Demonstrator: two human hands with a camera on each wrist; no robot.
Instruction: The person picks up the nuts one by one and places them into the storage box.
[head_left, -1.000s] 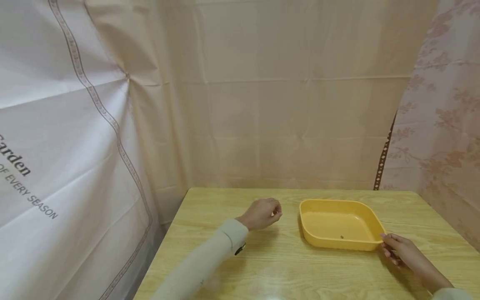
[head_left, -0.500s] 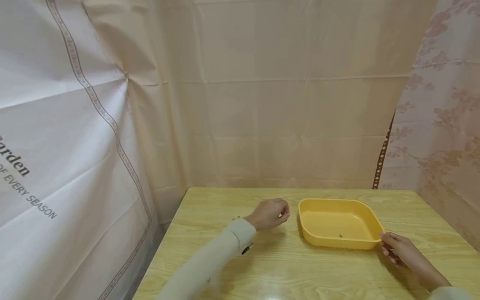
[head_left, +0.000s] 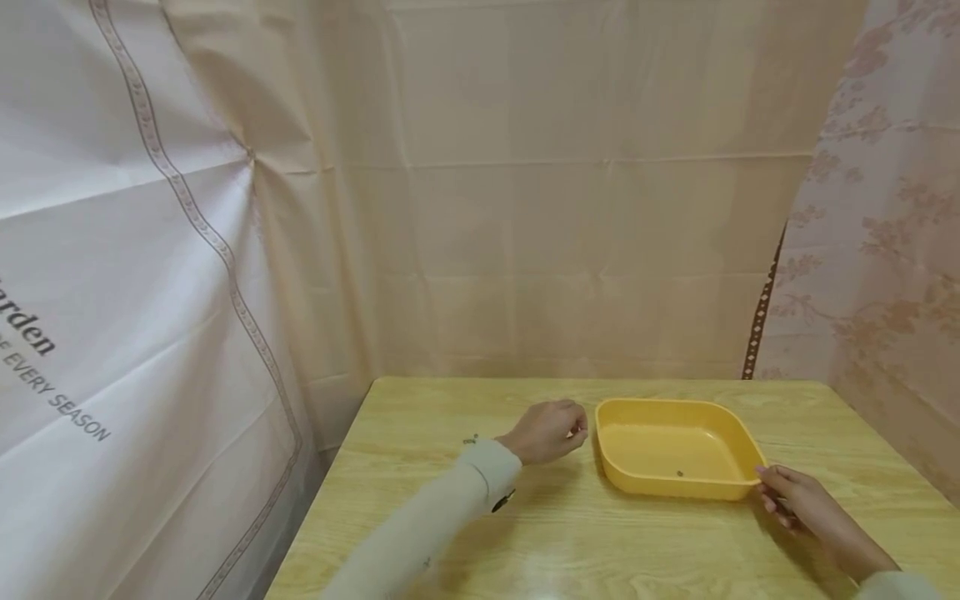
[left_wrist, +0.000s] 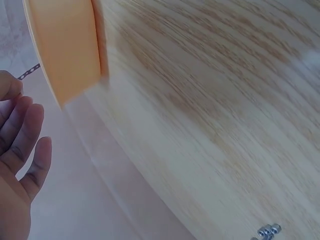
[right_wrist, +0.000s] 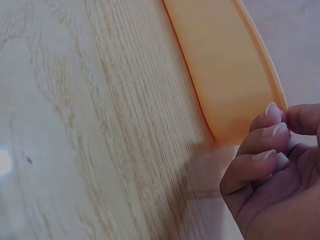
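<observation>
A yellow rectangular tray [head_left: 675, 487] with rounded corners sits on the wooden table. My right hand [head_left: 802, 504] grips its near right corner, thumb over the rim [right_wrist: 280, 90] and fingertips against the outer wall. My left hand [head_left: 547, 432] is raised just left of the tray, thumb and forefinger pinched together at the tips in the left wrist view. A tiny thing, seemingly a small metal nut, is mostly hidden between them. One small nut [head_left: 680, 473] lies inside the tray. Several shiny metal nuts [left_wrist: 269, 231] lie on the table behind the left sleeve.
The light wood-grain table [head_left: 570, 542] reaches back to a beige cloth [head_left: 570, 250]. A printed white cloth [head_left: 150, 333] hangs along the left side, and a floral one [head_left: 885, 267] on the right.
My left hand has moved right, closer to the tray's left side, and the nuts behind its sleeve have come into view. The right hand keeps its grip on the tray corner.
</observation>
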